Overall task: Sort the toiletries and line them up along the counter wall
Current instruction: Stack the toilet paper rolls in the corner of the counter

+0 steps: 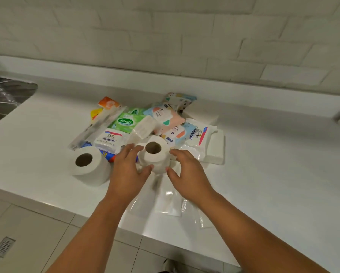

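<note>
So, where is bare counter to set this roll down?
Free: the strip between pile and wall ledge, the counter left toward the sink, and the right side. Crowded: the pile, and the clear bags between the held roll and the near edge.

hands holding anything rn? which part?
The left hand and right hand cup the middle toilet roll by its curved sides, thumbs on the near face. The other roll is untouched.

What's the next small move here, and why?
Probably close both hands on the upright toilet roll and lift it toward the wall: the left hand and right hand flank it, and nothing is lined up there yet.
</note>
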{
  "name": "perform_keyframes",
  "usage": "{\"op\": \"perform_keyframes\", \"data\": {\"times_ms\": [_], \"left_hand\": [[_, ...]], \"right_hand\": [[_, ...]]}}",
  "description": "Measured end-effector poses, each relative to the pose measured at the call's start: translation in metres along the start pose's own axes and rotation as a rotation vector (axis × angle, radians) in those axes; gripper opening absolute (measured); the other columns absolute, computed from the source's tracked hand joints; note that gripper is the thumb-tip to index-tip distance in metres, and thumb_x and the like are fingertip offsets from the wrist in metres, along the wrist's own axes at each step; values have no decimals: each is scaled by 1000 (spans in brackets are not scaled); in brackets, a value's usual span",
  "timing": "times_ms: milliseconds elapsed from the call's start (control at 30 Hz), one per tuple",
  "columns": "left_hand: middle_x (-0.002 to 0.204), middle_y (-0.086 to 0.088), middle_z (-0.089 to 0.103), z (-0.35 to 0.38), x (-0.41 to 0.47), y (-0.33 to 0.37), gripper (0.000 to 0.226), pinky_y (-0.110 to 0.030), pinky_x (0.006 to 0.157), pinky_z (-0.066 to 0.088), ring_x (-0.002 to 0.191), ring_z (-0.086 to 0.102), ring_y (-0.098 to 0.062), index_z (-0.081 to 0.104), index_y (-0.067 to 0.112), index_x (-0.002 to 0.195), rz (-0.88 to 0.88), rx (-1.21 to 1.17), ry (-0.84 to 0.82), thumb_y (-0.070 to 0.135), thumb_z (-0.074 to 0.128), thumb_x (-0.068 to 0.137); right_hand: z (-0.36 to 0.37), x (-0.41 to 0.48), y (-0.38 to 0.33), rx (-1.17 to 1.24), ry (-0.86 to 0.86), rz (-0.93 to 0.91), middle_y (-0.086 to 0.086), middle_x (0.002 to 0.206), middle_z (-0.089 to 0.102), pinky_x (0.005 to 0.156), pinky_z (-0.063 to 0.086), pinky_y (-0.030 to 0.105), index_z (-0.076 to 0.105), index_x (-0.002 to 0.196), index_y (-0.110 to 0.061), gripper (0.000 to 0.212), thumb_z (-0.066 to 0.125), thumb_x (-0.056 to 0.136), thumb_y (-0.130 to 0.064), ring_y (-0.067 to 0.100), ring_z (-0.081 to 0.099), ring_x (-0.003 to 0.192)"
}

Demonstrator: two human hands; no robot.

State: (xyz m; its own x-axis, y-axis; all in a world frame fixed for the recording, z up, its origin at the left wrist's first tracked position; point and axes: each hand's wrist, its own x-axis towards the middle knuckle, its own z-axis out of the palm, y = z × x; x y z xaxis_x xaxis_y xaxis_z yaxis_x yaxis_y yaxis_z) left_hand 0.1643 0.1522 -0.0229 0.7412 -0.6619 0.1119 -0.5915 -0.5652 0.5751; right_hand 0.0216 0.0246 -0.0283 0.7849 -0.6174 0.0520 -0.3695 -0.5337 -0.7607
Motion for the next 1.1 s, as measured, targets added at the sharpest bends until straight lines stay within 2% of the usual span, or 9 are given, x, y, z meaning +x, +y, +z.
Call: {"op": "perform_keyframes", "data": {"times_ms": [133,233,367,467,533,667,767,900,1100], "left_hand": [[128,9,58,9,4,-10,55,-28,95,46,118,52,-12,55,30,126,-20,-124,-50,34,82,79],[118,17,58,10,4,-7,51,-14,84,42,109,53,-4,53,34,120,-53,-226,-56,30,83,79],[120,15,59,13,5,-10,60,-27,98,49,114,55,-3,51,34,122,-49,-358,-20,24,86,74],[121,24,58,13,3,-4,69,-24,97,48,116,56,-1,47,45,124,-31,-458,6,18,87,74],[122,27,57,11,1,0,71,-22,97,48,117,55,1,47,41,128,-5,-489,17,18,87,74],[125,16,58,7,0,5,70,-38,98,53,117,56,-6,53,31,131,58,-465,36,26,89,70],[125,16,59,1,-4,17,71,-43,99,53,119,57,-10,55,33,127,82,-537,14,30,91,67],[127,18,54,3,-10,40,74,-42,100,53,122,56,-8,52,37,127,108,-609,-24,32,91,65],[131,26,55,27,-12,89,83,-39,108,47,125,52,0,44,44,131,130,-633,-202,24,92,67]], "right_hand": [[12,10,2,3,4,72,-5,140,52,107,42,30,42,144,-24,58,63,91,-34,12,50,127],[16,13,2,26,-4,98,-7,139,55,108,43,32,45,143,-24,55,63,91,-34,12,51,127],[17,13,-3,89,-4,89,-9,133,60,106,46,33,50,139,-26,47,63,93,-28,12,55,124],[15,12,-3,141,28,95,-10,131,61,105,48,36,53,137,-27,45,63,93,-26,11,56,122],[12,9,-2,167,49,100,-11,128,62,103,49,34,54,134,-27,42,64,93,-26,8,57,118],[4,1,4,237,105,101,-17,121,63,101,50,31,56,125,-30,36,67,91,-29,1,56,111],[-10,-6,7,408,105,90,-20,117,60,98,51,33,54,120,-32,36,70,89,-28,1,56,114],[-33,-17,11,620,72,63,-15,124,57,94,55,31,50,119,-32,38,70,90,-19,2,51,123],[-74,-34,38,655,102,57,-17,118,57,94,54,33,48,112,-27,35,70,89,-12,3,51,124]]}}
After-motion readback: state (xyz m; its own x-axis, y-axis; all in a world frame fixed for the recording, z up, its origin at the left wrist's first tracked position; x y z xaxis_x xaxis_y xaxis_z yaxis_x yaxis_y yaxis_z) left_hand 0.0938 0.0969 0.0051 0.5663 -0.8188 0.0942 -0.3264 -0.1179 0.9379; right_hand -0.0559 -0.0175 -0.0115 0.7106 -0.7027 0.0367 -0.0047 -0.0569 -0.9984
